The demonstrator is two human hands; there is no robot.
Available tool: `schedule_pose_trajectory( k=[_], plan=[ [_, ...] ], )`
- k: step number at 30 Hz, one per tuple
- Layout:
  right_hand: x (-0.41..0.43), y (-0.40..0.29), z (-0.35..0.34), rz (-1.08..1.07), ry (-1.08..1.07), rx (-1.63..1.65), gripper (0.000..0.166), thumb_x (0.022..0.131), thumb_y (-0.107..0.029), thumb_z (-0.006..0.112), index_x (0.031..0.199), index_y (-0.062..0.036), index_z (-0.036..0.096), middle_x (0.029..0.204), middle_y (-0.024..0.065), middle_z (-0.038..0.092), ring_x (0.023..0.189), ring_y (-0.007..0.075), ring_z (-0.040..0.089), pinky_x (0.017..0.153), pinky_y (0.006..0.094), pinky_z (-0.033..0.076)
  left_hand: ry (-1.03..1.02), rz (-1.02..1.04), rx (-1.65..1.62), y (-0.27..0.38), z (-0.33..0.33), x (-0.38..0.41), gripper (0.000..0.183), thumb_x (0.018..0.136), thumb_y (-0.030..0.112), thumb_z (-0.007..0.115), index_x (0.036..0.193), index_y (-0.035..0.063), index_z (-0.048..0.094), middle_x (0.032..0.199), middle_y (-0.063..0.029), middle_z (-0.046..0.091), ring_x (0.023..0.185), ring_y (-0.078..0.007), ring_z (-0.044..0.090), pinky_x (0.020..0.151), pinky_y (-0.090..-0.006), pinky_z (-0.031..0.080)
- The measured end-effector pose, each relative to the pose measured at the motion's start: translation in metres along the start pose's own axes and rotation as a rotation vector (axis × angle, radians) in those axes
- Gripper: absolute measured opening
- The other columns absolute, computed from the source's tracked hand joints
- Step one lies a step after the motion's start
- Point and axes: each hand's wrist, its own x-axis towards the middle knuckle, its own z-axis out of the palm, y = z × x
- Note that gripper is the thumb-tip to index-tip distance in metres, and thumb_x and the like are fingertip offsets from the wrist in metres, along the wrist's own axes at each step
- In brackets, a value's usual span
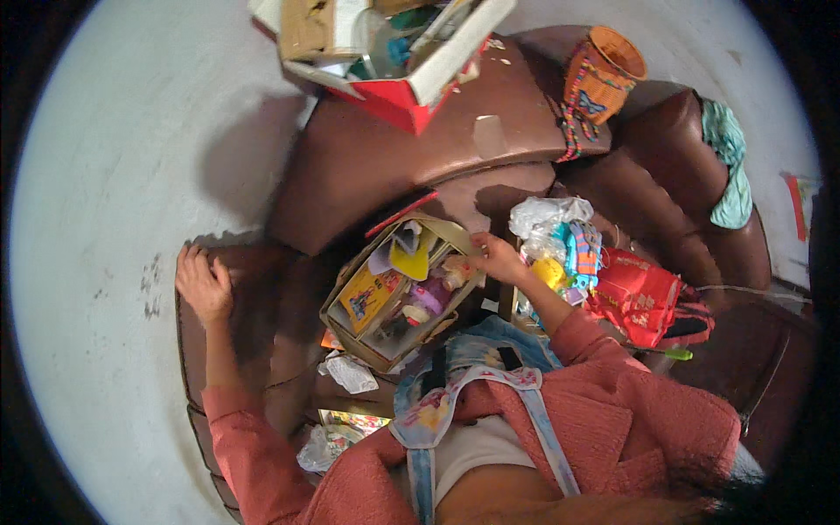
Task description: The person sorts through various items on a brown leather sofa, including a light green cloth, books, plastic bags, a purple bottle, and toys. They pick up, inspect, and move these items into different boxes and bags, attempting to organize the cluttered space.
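Note:
My left hand (205, 283) lies on the top edge of a brown leather sofa (246, 308), fingers slightly apart, holding nothing. In front of me, a worn open cardboard box (348, 344) sits tilted. Inside are a yellow picture box or book (369, 300), a yellow and grey piece (411, 257) and a doll in purple (430, 295). My right hand (502, 259) grips the right rim of this box, close to the doll's head; its fingertips are partly hidden. Just right of that hand lie a clear plastic bag (548, 220) and a blue and orange toy (583, 252).
A red and white box (387, 92) full of items stands on the sofa section ahead. An orange woven basket (600, 79) with a beaded strap sits beyond. A red bag (636, 295) lies at right, and a turquoise cloth (727, 164) drapes over the sofa. Crumpled white paper (349, 373) is nearby.

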Motion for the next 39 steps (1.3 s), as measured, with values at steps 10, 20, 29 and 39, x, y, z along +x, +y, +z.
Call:
schedule_pose_trajectory(
  k=[10,20,29,39],
  plan=[
    [0.063,-0.009,0.014,-0.027,0.120,-0.352,0.043,0.073,-0.023,0.063,0.110,-0.0029,0.059,0.096,0.0202,0.065,0.093,0.0382,0.062,0.081,0.0437,0.050,0.084,-0.028,-0.067,-0.007,0.013,0.000,0.026,0.084,0.022,0.059,0.103,0.0053,0.060,0.119,-0.0085,0.058,0.124,-0.0308,0.047,0.096,-0.0455,0.035],
    [0.063,0.005,0.030,0.086,-0.108,-0.037,0.051,0.073,-0.028,0.064,0.116,-0.0021,0.059,0.101,0.0239,0.065,0.098,0.0350,0.064,0.085,0.0396,0.049,0.101,-0.011,-0.082,-0.010,0.011,-0.005,0.026,0.086,0.024,0.058,0.105,0.0055,0.062,0.119,-0.0081,0.058,0.123,-0.0302,0.048,0.095,-0.0440,0.036],
    [0.064,-0.076,-0.033,-0.266,0.327,-0.141,0.061,0.071,-0.021,0.073,0.127,-0.0055,0.051,0.105,0.0199,0.061,0.096,0.0362,0.060,0.087,0.0423,0.048,0.063,-0.036,-0.019,-0.008,0.007,-0.008,0.028,0.086,0.021,0.059,0.107,0.0032,0.061,0.120,-0.0104,0.057,0.124,-0.0316,0.047,0.099,-0.0456,0.035],
    [0.154,-0.256,-0.244,-0.891,0.421,-1.028,0.051,0.068,-0.033,0.076,0.111,-0.0112,0.058,0.111,0.0092,0.060,0.108,0.0287,0.053,0.092,0.0409,0.040,0.099,-0.003,-0.011,-0.012,0.014,-0.007,0.026,0.087,0.022,0.056,0.106,0.0038,0.058,0.124,-0.0101,0.055,0.126,-0.0315,0.044,0.098,-0.0479,0.035]
  ],
)
